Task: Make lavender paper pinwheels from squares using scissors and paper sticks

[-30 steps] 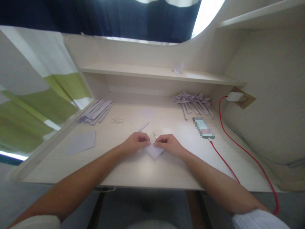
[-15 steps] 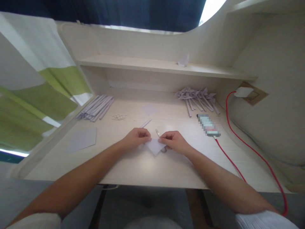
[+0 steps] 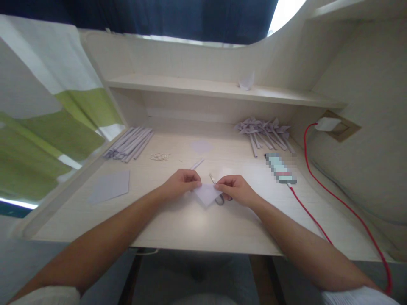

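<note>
A small pale lilac paper square (image 3: pixel 206 195) lies corner-down on the wooden desk (image 3: pixel 190 224), pinched at its two upper corners. My left hand (image 3: pixel 181 183) grips its left corner and my right hand (image 3: pixel 234 189) grips its right corner. Small scissors (image 3: pixel 216 192) lie under and behind the paper, partly hidden by my right hand. A thin rolled paper stick (image 3: pixel 196 164) rests just beyond my left hand.
A bundle of rolled paper sticks (image 3: pixel 130 144) lies far left, with tiny white bits (image 3: pixel 159 156) beside it. Finished paper pinwheels (image 3: pixel 265 133) are heaped far right. A phone (image 3: pixel 280 168) on a red cable (image 3: pixel 321 231) sits to the right. Lilac sheets (image 3: pixel 110 186) lie at left.
The view tilted slightly, so the desk sits a little differently in frame. The scissors' handles now show below my right hand. Both hands keep their grip on the paper.
</note>
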Demonstrator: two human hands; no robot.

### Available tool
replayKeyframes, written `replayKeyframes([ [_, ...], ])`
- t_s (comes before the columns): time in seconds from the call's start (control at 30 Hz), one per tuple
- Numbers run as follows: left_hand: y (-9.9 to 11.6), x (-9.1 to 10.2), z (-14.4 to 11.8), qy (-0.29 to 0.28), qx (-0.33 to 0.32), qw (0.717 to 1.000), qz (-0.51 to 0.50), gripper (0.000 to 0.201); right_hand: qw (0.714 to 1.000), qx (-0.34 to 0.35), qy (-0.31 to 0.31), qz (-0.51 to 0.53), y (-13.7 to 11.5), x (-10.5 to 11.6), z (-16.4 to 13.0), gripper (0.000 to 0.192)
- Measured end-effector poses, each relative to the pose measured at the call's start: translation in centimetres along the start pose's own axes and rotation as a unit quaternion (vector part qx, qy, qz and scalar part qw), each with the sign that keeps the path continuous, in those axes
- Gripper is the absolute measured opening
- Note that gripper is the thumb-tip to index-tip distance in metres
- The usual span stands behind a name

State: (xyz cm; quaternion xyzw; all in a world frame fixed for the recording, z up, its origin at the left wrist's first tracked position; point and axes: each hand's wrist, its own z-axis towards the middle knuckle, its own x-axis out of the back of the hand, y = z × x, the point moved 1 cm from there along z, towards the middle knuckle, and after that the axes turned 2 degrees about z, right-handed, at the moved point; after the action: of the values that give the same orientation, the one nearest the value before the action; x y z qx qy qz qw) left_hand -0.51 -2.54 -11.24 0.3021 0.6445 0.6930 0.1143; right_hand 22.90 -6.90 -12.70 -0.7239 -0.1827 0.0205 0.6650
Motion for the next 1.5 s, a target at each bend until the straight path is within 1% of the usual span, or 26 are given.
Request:
replayKeyframes([
  [0.1,-0.1,0.1,0.1,-0.002,-0.001,1.000,0.000,0.021,1.000,0.005,0.006,0.005,0.1,0.0,0.1,0.029],
  [0.3,-0.1,0.7,0.1,0.013,0.002,1.000,0.013,0.019,1.000,0.016,0.014,0.006,-0.2,0.1,0.0,0.029],
  [0.43,0.0,0.9,0.1,0.012,0.003,1.000,0.001,0.018,1.000,0.015,0.012,0.017,-0.5,0.1,-0.2,0.028],
  [0.53,-0.1,1.0,0.1,0.020,-0.004,1.000,-0.003,0.019,0.999,0.022,0.020,0.020,-0.5,0.2,-0.2,0.028],
  [0.63,-0.1,1.1,0.1,0.025,-0.013,1.000,0.013,0.020,0.999,0.024,0.033,0.019,-0.4,0.3,-0.1,0.028],
  [0.73,0.0,1.1,0.1,0.024,-0.006,0.999,0.029,0.019,0.998,0.027,0.049,0.016,-0.1,0.4,0.1,0.028],
  [0.87,0.1,1.1,0.0,0.012,0.005,0.999,0.040,0.018,0.997,0.037,0.064,0.038,0.4,0.5,0.5,0.026],
  [0.97,0.2,1.1,0.1,0.008,0.008,0.999,0.046,0.016,0.996,0.038,0.064,0.046,0.5,0.5,0.6,0.026],
  [1.03,0.2,1.1,0.1,0.017,0.005,0.999,0.048,0.015,0.996,0.040,0.061,0.050,0.4,0.5,0.6,0.026],
  [1.2,0.4,1.1,0.2,0.058,-0.005,0.998,0.033,0.013,0.994,0.037,0.058,0.088,0.2,0.3,0.6,0.025],
  [1.3,0.3,1.1,0.2,0.062,-0.001,0.998,0.017,0.013,0.994,0.032,0.064,0.086,0.1,0.3,0.6,0.024],
  [1.33,0.2,1.2,0.2,0.055,0.000,0.998,0.015,0.011,0.994,0.032,0.065,0.081,0.1,0.3,0.5,0.023],
  [1.4,-0.1,1.5,0.2,0.018,0.007,1.000,0.017,0.007,0.996,0.028,0.058,0.065,-0.1,0.3,0.4,0.021],
  [1.43,-0.2,1.6,0.3,-0.010,0.013,1.000,0.021,0.005,0.997,0.023,0.048,0.054,-0.2,0.3,0.3,0.020],
  [1.5,-0.5,2.0,0.2,-0.077,0.026,0.996,0.035,0.006,0.999,0.008,0.006,0.035,-0.5,0.3,-0.1,0.017],
])
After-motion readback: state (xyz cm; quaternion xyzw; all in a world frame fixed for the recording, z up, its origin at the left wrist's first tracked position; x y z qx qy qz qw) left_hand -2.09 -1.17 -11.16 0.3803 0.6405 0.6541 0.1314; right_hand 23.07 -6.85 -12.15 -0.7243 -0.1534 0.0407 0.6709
